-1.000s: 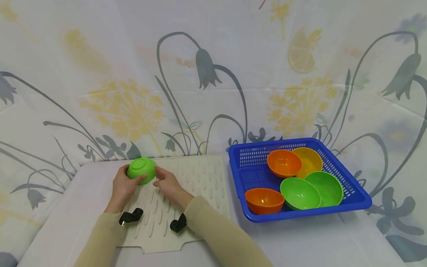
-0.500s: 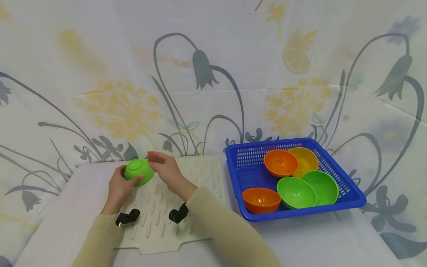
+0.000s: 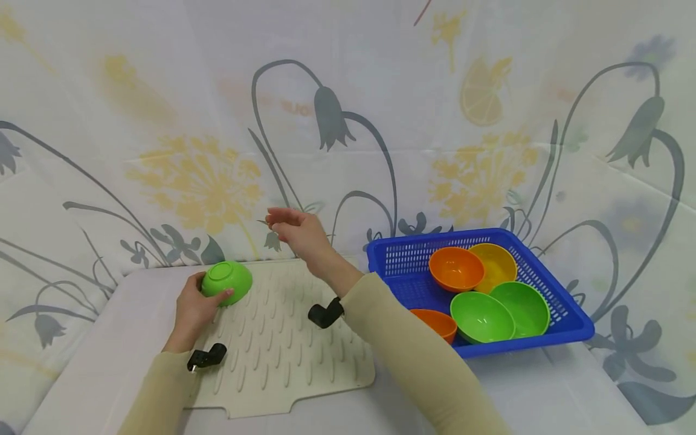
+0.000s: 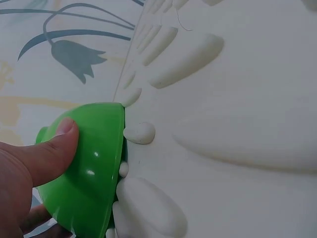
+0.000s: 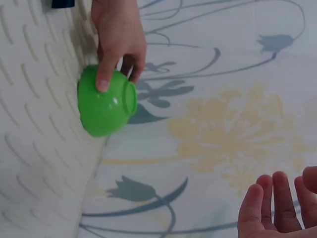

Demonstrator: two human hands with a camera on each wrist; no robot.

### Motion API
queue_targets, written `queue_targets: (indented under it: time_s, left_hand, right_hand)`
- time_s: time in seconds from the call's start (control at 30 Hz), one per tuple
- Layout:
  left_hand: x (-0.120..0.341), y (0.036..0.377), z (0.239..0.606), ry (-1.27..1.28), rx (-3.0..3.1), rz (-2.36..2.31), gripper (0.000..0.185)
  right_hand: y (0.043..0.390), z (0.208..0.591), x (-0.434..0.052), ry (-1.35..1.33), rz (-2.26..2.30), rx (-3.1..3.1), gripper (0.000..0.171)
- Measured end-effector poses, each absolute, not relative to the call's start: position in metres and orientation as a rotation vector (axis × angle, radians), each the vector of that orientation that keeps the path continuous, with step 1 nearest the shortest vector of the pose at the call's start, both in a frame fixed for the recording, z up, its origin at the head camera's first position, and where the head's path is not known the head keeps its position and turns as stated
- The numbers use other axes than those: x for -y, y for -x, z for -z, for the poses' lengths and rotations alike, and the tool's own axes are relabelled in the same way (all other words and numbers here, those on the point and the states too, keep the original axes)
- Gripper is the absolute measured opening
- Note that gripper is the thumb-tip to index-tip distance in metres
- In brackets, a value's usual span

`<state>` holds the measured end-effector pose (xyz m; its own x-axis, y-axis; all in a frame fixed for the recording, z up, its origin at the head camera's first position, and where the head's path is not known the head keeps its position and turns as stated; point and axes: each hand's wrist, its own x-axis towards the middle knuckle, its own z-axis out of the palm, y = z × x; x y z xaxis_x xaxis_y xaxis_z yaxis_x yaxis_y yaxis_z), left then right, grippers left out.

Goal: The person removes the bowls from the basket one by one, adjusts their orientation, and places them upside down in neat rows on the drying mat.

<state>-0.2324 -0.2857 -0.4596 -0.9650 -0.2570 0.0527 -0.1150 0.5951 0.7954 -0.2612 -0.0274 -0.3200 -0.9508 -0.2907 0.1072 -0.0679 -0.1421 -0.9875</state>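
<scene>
An upside-down green bowl (image 3: 231, 284) sits at the back left corner of a cream ridged drying mat (image 3: 283, 362). My left hand (image 3: 194, 311) holds it from its left side, thumb on the near wall. In the left wrist view the thumb lies on the side of the green bowl (image 4: 94, 163), and its rim rests against the mat's ridges; the other fingers are partly hidden behind it. My right hand (image 3: 304, 235) is raised above the back of the mat, apart from the bowl, with loose fingers and nothing in them.
A blue basket (image 3: 533, 345) stands right of the mat. Inside are an orange bowl (image 3: 457, 269), a yellow bowl (image 3: 497, 269), two green bowls and another orange bowl (image 3: 441, 324), partly covered by my right sleeve (image 3: 418, 356). A flower-print cloth (image 3: 348, 54) rises behind.
My right hand has let go of the green bowl and moved up and to the right. My left hand still holds the bowl in nearly the same place.
</scene>
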Motion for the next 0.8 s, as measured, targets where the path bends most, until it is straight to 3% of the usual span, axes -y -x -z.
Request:
queue_targets:
  time_s: [0.4,0.8]
  left_hand:
    - [0.286,0.233,0.46,-0.31,2.658,1.319,0.08]
    - [0.289,0.233,0.461,-0.303,2.687,1.287,0.081]
  right_hand:
    - [0.273,0.297,-0.084,0.507,1.954,-2.214,0.027]
    - [0.284,0.34,-0.186,0.479,1.438,-2.296,0.038]
